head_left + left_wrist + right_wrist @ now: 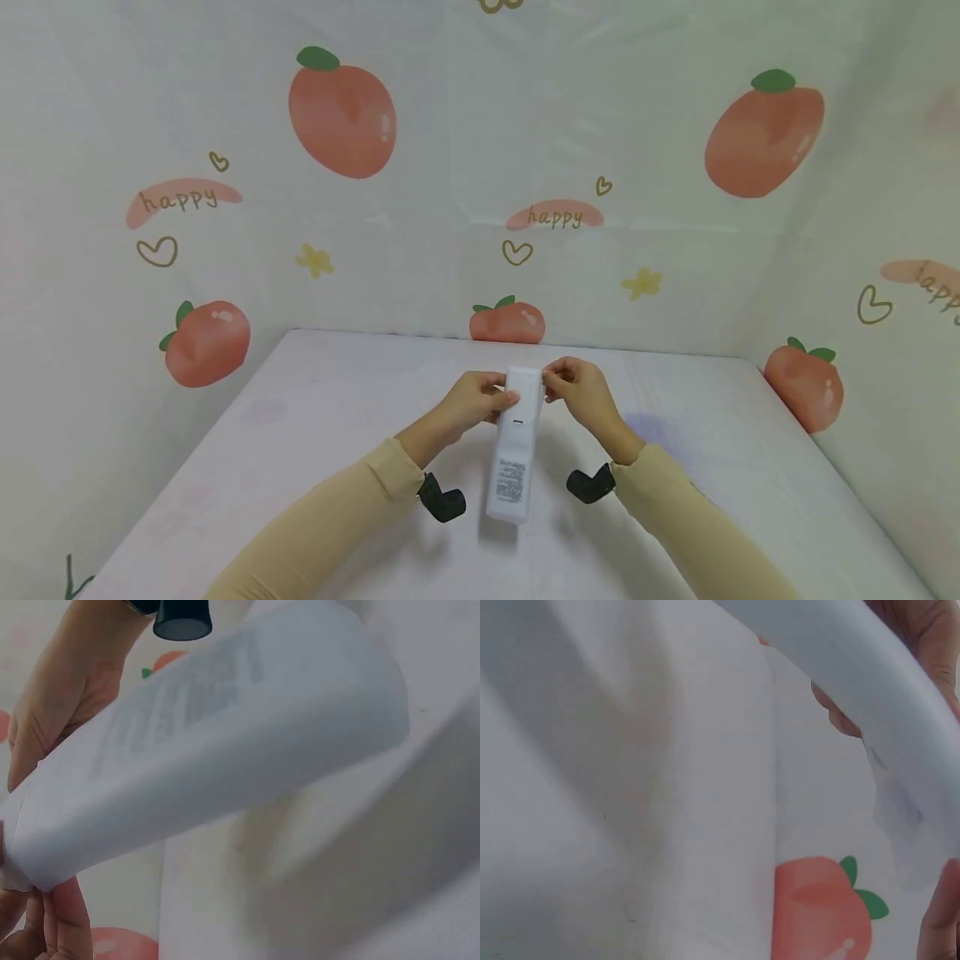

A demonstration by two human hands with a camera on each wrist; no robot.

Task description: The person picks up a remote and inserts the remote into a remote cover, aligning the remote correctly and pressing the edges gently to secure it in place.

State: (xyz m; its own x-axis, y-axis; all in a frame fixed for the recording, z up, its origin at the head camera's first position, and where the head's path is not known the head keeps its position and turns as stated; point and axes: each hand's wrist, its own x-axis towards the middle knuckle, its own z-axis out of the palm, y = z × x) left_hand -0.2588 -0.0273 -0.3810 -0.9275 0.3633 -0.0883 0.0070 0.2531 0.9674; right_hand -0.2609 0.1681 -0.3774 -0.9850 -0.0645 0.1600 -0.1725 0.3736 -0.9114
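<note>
A long white remote control is held up over the table, its back with a printed label and a small latch slot facing the head camera. My left hand grips its upper part from the left, thumb across the back and fingers underneath. At the upper right edge, my right hand pinches with thumb and fingertips. A thin translucent film hangs off the remote's side in the right wrist view and reaches the right fingers. The left wrist view shows the label end close up.
The table has a white cover with faint purple stains. A white curtain printed with red fruits and "happy" stands behind and at both sides. Black wrist cameras hang below both sleeves, and the remote casts a shadow on the table.
</note>
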